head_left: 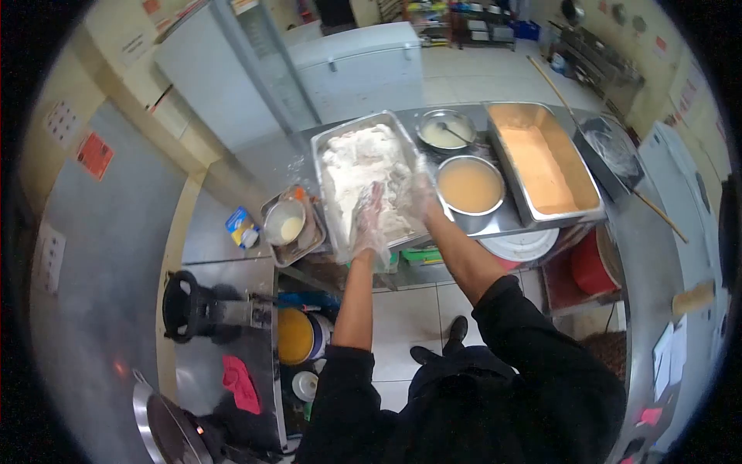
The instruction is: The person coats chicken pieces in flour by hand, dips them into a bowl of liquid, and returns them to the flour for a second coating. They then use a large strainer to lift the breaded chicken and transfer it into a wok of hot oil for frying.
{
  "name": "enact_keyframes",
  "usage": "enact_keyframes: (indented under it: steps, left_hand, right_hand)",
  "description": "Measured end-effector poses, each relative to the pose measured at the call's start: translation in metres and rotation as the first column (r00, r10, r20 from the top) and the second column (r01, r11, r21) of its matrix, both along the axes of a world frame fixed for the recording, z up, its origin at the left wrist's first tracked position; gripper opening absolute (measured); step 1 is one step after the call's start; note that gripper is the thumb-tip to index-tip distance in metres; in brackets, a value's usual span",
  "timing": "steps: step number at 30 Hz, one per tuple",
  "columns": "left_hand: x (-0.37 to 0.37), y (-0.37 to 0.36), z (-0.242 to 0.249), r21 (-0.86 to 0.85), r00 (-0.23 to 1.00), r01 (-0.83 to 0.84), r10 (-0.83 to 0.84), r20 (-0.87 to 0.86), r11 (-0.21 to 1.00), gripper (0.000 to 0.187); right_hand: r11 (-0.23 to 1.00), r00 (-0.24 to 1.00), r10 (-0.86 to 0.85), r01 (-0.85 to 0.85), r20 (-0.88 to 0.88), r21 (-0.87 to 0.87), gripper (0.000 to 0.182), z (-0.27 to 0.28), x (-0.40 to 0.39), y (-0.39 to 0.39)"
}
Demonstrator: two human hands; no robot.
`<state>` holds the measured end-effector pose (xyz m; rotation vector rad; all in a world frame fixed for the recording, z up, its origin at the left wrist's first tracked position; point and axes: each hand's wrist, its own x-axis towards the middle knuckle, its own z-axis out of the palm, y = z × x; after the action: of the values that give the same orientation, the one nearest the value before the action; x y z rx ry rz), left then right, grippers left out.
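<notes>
Flour work is the step in hand, as I read it from the head view, the only one there is. Both hands are down in the long rectangular steel tray (328,147) heaped with white floury coating (359,166), which sits in the upper middle of the frame on the steel counter (267,162). The left hand (368,220), in a thin clear plastic glove, lies near the tray's near end with its fingers spread and resting on the flour, gripping nothing I can make out. The right hand (417,193), gloved the same, is just beside it at the tray's right edge; it is blurred, and I cannot tell whether its fingers are curled around a piece or loose.

To the right of the tray stand a round steel bowl of pale beige batter (470,185), a smaller round steel bowl of cream-coloured liquid with a spoon in it (444,131) behind that, and a deep rectangular steel pan of orange crumb (541,158) further right. A small steel tray holding a cup (290,224) sits to the left.

My judgement: whatever is being dredged lies buried in the flour, so the next move calls for pressing and turning it under the coating, then lifting it clear without shedding flour over the bowls.
</notes>
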<state>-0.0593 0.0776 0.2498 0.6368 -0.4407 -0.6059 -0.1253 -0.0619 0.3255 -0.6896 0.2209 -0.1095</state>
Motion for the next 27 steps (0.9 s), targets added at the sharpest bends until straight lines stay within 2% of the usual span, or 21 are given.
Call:
enact_keyframes:
  steps: [2, 3, 5, 6, 7, 8, 9, 10, 11, 12, 13, 15, 16, 17, 18, 19, 20, 21, 22, 24, 27]
  left_hand:
    - [-0.017, 0.013, 0.011, 0.042, 1.0, -0.019, 0.02, -0.012, 0.999, 0.054]
    - [-0.02, 0.017, 0.013, 0.06, 1.0, -0.013, 0.013, 0.002, 0.998, 0.054]
    - [-0.018, 0.027, 0.011, 0.062, 0.999, 0.011, -0.013, 0.031, 0.998, 0.055]
    - [-0.011, 0.035, 0.0, 0.039, 0.999, 0.038, -0.039, 0.025, 0.998, 0.055]
    - [-0.053, 0.032, 0.054, 0.147, 0.997, -0.015, 0.004, 0.076, 0.989, 0.058]
    - [-0.067, 0.033, 0.067, 0.118, 0.998, -0.011, 0.004, 0.059, 0.993, 0.058]
    - [-0.078, 0.035, 0.07, 0.063, 0.999, -0.015, 0.017, -0.038, 0.998, 0.059]
    - [-0.08, 0.043, 0.064, -0.033, 0.995, 0.093, -0.094, -0.031, 0.995, 0.056]
    - [-0.089, 0.049, 0.058, -0.117, 0.984, 0.102, -0.117, -0.131, 0.988, 0.056]
    - [-0.099, 0.054, 0.052, 0.014, 0.99, 0.023, -0.021, -0.138, 1.0, 0.056]
    - [-0.109, 0.061, 0.042, -0.09, 0.976, 0.037, -0.055, -0.21, 0.995, 0.057]
    - [-0.14, 0.053, 0.043, 0.144, 0.946, -0.085, 0.125, -0.298, 0.986, 0.057]
    - [-0.149, 0.043, 0.045, 0.265, 0.92, -0.142, 0.226, -0.321, 0.954, 0.058]
    - [-0.145, 0.029, 0.037, 0.045, 0.942, 0.026, -0.009, -0.335, 0.999, 0.057]
    - [-0.139, 0.013, 0.026, -0.171, 0.924, 0.193, -0.237, -0.3, 0.966, 0.056]
    - [-0.136, -0.004, 0.02, -0.371, 0.87, 0.346, -0.443, -0.218, 0.862, 0.056]
    - [-0.136, -0.029, 0.029, -0.269, 0.906, 0.293, -0.356, -0.229, 0.918, 0.054]
    - [-0.136, -0.07, 0.047, -0.168, 0.937, 0.234, -0.268, -0.226, 0.958, 0.053]
    - [-0.135, -0.117, 0.063, -0.069, 0.961, 0.169, -0.18, -0.209, 0.983, 0.052]
    - [-0.129, -0.218, 0.088, -0.198, 0.909, 0.371, -0.399, -0.123, 0.907, 0.05]
    - [-0.14, -0.397, 0.119, -0.117, 0.881, 0.466, -0.472, -0.028, 0.877, 0.049]
  right_hand:
    - [0.995, 0.991, 0.036, -0.023, 0.13, -0.101, 0.08, -0.057, 0.011, -0.02]
    - [1.0, 0.969, 0.009, -0.012, 0.246, 0.009, 0.078, -0.055, 0.008, -0.02]
    - [0.944, 0.996, -0.071, 0.048, 0.061, 0.325, 0.074, 0.013, -0.032, -0.027]
    - [0.903, 0.985, -0.124, 0.061, 0.121, 0.426, 0.073, 0.027, -0.061, -0.037]
    - [0.855, 0.968, -0.171, 0.053, 0.185, 0.516, 0.071, 0.037, -0.085, -0.046]
    - [0.803, 0.944, -0.213, 0.022, 0.252, 0.595, 0.07, 0.049, -0.105, -0.055]
    - [0.796, 0.95, -0.266, 0.119, 0.166, 0.593, 0.069, 0.061, -0.133, -0.066]
    - [0.783, 0.947, -0.311, 0.208, 0.079, 0.587, 0.069, 0.066, -0.165, -0.083]
    - [0.783, 0.934, -0.356, 0.271, 0.045, 0.56, 0.064, 0.05, -0.187, -0.112]
    - [0.789, 0.903, -0.423, 0.328, 0.072, 0.519, 0.058, 0.057, -0.221, -0.127]
    - [0.843, 0.907, -0.403, 0.314, 0.125, 0.437, 0.053, 0.048, -0.255, -0.156]
    - [0.787, 0.824, -0.564, 0.519, 0.05, 0.334, 0.051, 0.035, -0.318, -0.21]
    - [0.699, 0.744, -0.669, 0.63, -0.004, 0.339, 0.048, 0.035, -0.346, -0.232]
    - [0.691, 0.719, -0.695, 0.656, 0.028, 0.304, 0.047, 0.029, -0.376, -0.254]
    - [0.628, 0.655, -0.754, 0.698, 0.046, 0.345, 0.048, 0.01, -0.404, -0.282]
    - [0.46, 0.514, -0.853, 0.821, -0.089, 0.338, 0.049, 0.02, -0.422, -0.292]
    - [0.394, 0.443, -0.885, 0.875, -0.14, 0.281, 0.05, 0.024, -0.438, -0.305]
    - [0.436, 0.478, -0.874, 0.849, -0.083, 0.298, 0.049, 0.011, -0.459, -0.326]
    - [0.406, 0.458, -0.883, 0.858, -0.108, 0.315, 0.047, 0.012, -0.471, -0.343]
    - [0.364, 0.433, -0.89, 0.864, -0.142, 0.349, 0.044, 0.005, -0.492, -0.384]
    - [0.429, 0.499, -0.855, 0.834, -0.142, 0.347, 0.042, -0.011, -0.522, -0.446]
